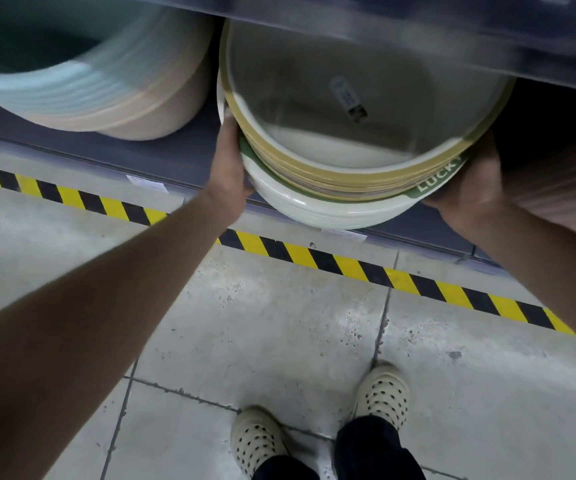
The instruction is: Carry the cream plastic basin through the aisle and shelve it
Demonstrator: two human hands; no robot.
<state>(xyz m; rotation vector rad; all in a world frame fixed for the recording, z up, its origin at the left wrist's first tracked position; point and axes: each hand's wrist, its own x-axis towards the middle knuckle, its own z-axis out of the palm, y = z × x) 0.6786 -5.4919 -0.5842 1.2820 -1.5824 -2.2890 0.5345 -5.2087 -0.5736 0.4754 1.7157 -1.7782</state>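
Observation:
The cream plastic basin (317, 206) lies on its side on the low grey shelf (162, 161), its open mouth facing me, with its rim over the shelf's front edge. Yellow-rimmed basins (314, 181) are nested inside it, under a green band that reads LUCKY. My left hand (229, 161) grips the stack's left side. My right hand (470, 188) holds its right side. A barcode label (349, 98) shows on the innermost basin's bottom. The shelf board above (418, 36) hides the stack's top.
A stack of pale blue and beige basins (89, 91) lies on the same shelf to the left. Pinkish ribbed items (563, 181) sit to the right. Yellow-black hazard tape (314, 258) runs along the concrete floor. My feet in cream perforated clogs (382, 393) stand below.

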